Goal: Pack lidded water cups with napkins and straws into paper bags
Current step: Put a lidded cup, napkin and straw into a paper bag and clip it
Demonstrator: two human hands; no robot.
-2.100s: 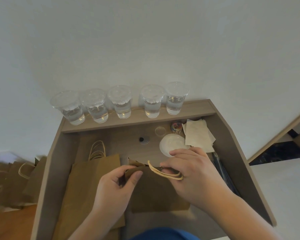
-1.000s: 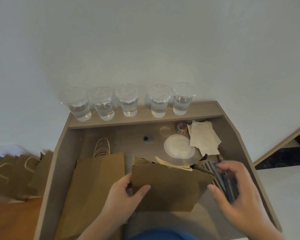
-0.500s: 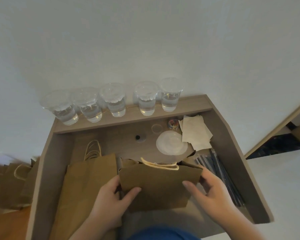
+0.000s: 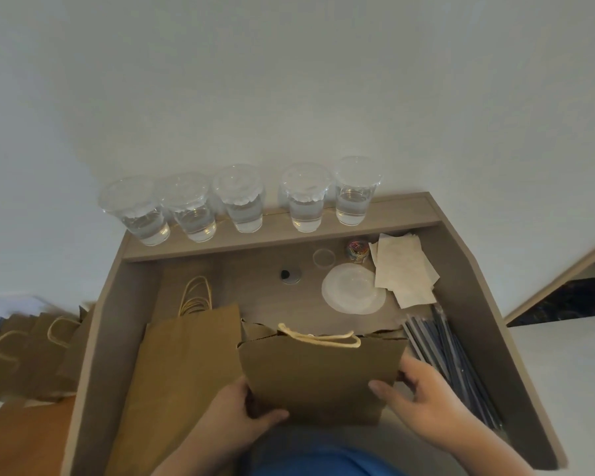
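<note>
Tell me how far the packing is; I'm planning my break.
Done: some bags stand off to the left, contents hidden. In hand: both hands, left hand and right hand, hold one paper bag. Left: five water cups on the shelf, napkins, straws.

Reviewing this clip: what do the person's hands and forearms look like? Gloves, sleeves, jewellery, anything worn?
Both hands are bare: the left hand and the right hand show no gloves, rings or wristbands. The forearms are uncovered as far as the frame shows, with no sleeve cuffs visible. Short nails. A blue garment shows at the bottom edge.
</note>
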